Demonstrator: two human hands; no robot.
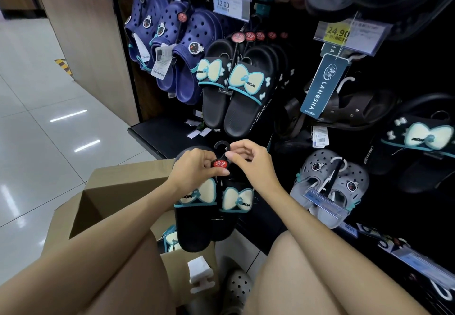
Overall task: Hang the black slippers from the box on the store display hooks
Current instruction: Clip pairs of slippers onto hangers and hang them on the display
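Note:
A pair of black slippers with cream bows and teal trim hangs from a black plastic hanger with a red round label, held over the open cardboard box. My left hand pinches the hanger at the label. My right hand pinches the hanger's other side just below its hook. Several matching black pairs hang on a display hook above. More bow slippers lie inside the box.
Navy clogs hang at the upper left, grey clogs and dark sandals at the right. Price tags stick out from hook ends. A black base shelf runs under the display. Glossy tiled floor lies to the left.

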